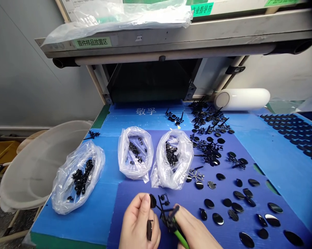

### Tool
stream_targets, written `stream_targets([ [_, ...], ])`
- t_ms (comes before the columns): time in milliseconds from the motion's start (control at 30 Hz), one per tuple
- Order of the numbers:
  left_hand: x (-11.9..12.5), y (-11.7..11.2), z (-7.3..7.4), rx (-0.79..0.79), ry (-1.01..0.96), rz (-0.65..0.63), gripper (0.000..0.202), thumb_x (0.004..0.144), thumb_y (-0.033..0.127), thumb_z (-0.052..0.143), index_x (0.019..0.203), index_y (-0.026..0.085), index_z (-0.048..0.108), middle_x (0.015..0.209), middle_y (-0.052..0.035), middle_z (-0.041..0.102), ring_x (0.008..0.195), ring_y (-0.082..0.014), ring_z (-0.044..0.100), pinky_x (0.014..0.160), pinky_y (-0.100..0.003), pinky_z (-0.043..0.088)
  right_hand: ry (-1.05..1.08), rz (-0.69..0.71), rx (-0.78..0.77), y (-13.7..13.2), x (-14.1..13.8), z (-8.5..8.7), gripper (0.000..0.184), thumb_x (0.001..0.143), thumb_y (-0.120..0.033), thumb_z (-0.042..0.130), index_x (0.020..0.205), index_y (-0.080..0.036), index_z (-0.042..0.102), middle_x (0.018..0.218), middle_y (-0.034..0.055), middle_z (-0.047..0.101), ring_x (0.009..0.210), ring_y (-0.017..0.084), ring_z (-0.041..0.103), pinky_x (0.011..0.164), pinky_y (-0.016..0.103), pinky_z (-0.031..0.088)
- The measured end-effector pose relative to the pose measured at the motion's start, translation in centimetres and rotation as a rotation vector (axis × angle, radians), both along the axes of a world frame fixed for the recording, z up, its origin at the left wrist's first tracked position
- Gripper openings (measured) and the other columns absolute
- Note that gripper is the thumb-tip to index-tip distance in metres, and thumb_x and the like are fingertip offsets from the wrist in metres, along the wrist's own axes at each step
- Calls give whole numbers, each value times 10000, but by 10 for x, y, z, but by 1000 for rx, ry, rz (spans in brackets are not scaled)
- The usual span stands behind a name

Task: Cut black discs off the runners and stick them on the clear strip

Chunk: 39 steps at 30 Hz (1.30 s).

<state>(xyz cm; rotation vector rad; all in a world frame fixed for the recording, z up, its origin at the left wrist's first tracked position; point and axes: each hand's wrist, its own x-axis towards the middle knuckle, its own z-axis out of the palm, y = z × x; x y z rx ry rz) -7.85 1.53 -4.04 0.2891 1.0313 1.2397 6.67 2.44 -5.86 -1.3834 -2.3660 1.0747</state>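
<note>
My left hand [138, 221] pinches a black moulded plastic sprue [162, 209] at the bottom of the view, with black oval discs [153, 201] still attached to it. A second oval piece [149, 230] stands on edge against my left palm. My right hand [196, 232] is shut on green-handled side cutters [178, 235], whose jaws are at the sprue and partly hidden by the fingers. Both hands are close together just above the blue corrugated board [88, 214].
Several clear plastic bags [78, 180] of small black parts lie left of the hands. Loose black ovals [239, 207] and sprue pieces [210, 145] are spread to the right. A white basin [34, 186] stands beyond the left edge, and a metal shelf [171, 38] spans above.
</note>
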Motion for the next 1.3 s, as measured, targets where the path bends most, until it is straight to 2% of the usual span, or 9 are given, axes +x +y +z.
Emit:
stream_targets([
  [200, -4, -2, -6, -26, -60, -13, 317, 748, 371, 549, 555, 175, 391, 325, 111, 283, 237, 12, 153, 248, -107, 166, -17, -27, 121, 6, -15, 2, 356, 544, -19, 382, 865, -169, 412, 831, 63, 446, 804, 241, 441, 725, 380, 397],
  [533, -6, -9, -10, -68, -76, 72, 357, 734, 379, 564, 530, 176, 353, 334, 115, 285, 230, 16, 145, 244, -111, 94, -2, -30, 180, 4, -25, -5, 303, 595, -13, 385, 847, -181, 386, 834, 58, 404, 778, 234, 408, 702, 401, 393],
  [700, -10, -17, -9, -70, -99, 26, 342, 729, 375, 572, 537, 178, 369, 305, 119, 279, 221, 16, 117, 241, -107, 75, -7, 34, 135, 4, -26, -5, 316, 620, -20, 379, 897, -171, 390, 867, 69, 417, 831, 242, 411, 766, 421, 382],
  [900, -15, -25, -7, -64, -161, 94, 307, 731, 322, 587, 549, 170, 393, 339, 114, 302, 237, 14, 133, 252, -112, 78, 17, 164, 37, 5, -24, 1, 374, 600, -8, 366, 926, -190, 374, 890, 47, 413, 885, 231, 418, 800, 375, 377],
  [1300, -18, -29, -3, -93, -239, 72, 267, 796, 267, 505, 577, 173, 385, 366, 110, 271, 268, 6, 108, 276, -127, 73, -66, 161, 120, 8, -24, 10, 275, 588, 9, 376, 776, -192, 366, 782, 23, 383, 725, 200, 387, 654, 327, 380],
])
